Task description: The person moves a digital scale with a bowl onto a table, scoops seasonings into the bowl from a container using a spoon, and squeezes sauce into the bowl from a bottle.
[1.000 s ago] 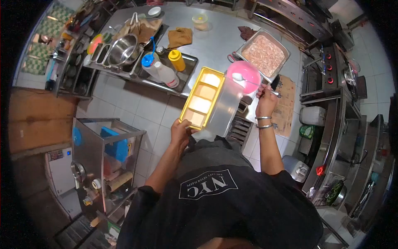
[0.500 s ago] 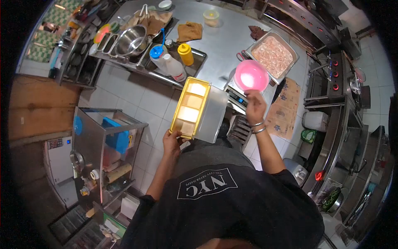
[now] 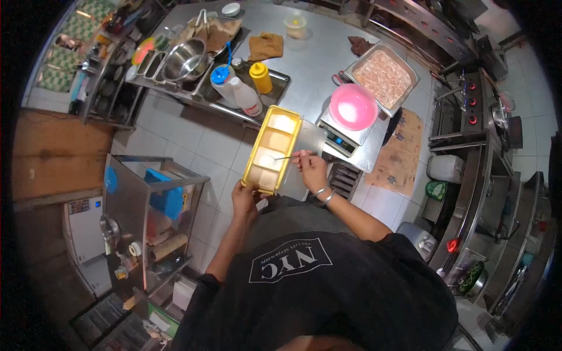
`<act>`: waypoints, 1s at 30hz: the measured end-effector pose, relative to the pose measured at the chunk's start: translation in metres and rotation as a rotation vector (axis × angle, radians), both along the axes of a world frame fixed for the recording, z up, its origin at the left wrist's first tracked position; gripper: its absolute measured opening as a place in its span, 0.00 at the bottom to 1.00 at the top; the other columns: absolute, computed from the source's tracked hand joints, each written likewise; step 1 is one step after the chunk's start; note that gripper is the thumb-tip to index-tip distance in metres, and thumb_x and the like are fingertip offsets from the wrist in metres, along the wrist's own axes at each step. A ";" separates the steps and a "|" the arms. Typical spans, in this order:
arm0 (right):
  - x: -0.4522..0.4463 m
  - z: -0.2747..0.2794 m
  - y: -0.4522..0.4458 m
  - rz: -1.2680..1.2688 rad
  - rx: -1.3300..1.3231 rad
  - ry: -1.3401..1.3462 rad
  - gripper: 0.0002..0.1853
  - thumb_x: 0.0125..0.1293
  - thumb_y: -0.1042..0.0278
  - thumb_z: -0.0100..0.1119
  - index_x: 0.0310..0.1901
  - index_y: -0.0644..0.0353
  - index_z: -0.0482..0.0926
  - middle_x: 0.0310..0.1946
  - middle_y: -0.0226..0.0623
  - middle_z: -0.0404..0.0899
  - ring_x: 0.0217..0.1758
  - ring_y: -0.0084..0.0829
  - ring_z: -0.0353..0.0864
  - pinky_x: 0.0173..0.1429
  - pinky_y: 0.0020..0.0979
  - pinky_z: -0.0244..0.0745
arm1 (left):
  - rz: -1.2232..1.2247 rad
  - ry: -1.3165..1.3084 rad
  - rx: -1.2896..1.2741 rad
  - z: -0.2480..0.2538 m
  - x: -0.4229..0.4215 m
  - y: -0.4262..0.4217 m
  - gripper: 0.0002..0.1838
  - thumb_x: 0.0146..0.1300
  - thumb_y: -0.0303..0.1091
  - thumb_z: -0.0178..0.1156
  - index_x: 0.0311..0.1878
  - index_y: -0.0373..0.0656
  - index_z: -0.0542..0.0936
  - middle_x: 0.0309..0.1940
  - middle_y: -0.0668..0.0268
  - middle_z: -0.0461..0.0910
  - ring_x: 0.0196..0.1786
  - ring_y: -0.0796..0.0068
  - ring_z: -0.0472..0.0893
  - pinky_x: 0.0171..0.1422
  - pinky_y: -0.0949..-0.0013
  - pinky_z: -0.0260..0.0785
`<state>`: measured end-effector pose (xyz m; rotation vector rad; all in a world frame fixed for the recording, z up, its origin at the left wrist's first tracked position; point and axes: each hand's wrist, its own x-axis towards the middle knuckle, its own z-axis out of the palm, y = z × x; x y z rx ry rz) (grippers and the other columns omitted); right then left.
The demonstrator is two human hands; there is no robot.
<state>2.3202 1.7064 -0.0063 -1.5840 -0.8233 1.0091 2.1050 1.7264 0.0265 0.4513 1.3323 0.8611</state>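
My left hand (image 3: 244, 198) grips the near end of a yellow box (image 3: 252, 159) with several compartments of pale powder, its clear lid (image 3: 308, 140) hanging open on the right side. Between the fingers of my right hand (image 3: 312, 169) is the handle of a thin metal spoon (image 3: 285, 157). The spoon's tip reaches into a white powder compartment, and its bowl is not clearly visible. Beyond my right hand, a pink bowl (image 3: 353, 107) rests on a digital scale (image 3: 339, 140) with a lit display.
A metal tray of raw meat (image 3: 383, 78) stands behind the pink bowl. Left of it are a brown cloth (image 3: 266, 46), a yellow bottle (image 3: 261, 78), a white bottle (image 3: 245, 96) and a steel bowl (image 3: 185, 59). Flattened cardboard (image 3: 400, 155) lies at the right.
My right hand has moved with the spoon from the pink bowl down and left to the yellow box. The box has shifted left and nearer to me since the oldest frame.
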 end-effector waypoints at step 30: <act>0.191 0.000 0.021 -0.612 0.210 -0.221 0.17 0.77 0.60 0.50 0.40 0.67 0.82 0.27 0.33 0.81 0.28 0.22 0.77 0.35 0.26 0.73 | -0.072 -0.044 -0.037 0.005 0.027 0.017 0.09 0.60 0.20 0.53 0.45 0.34 0.73 0.37 0.55 0.79 0.34 0.59 0.84 0.34 0.62 0.84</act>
